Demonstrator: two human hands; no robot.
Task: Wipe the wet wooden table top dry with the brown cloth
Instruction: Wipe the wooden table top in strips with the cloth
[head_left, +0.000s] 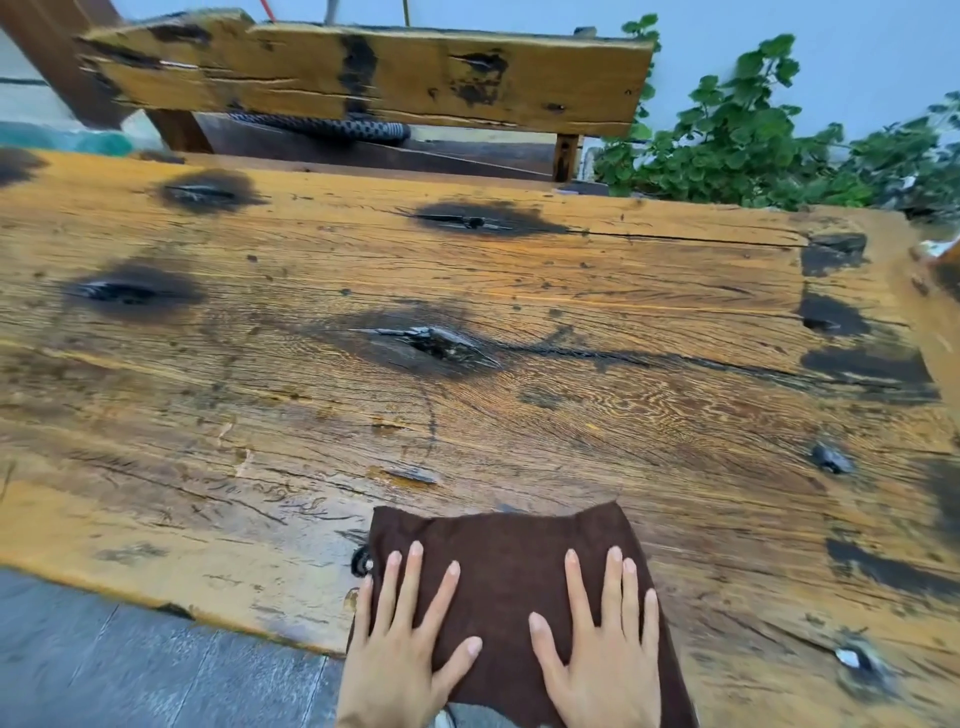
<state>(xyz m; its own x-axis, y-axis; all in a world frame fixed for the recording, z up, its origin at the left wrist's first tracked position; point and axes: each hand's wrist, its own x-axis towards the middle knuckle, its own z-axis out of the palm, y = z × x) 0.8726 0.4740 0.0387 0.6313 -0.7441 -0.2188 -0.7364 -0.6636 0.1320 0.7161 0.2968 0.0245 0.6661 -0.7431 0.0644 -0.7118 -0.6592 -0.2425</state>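
Hands (501, 649) flat on brown cloth (506, 566), wrists cut off, perhaps pressing.

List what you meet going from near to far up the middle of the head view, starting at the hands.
Left hand and right hand flat on the brown cloth → table top → dark knot → bench backrest → wall.

Left hand (402, 644) and right hand (605, 649) flat, fingers spread, seemingly pressing down.
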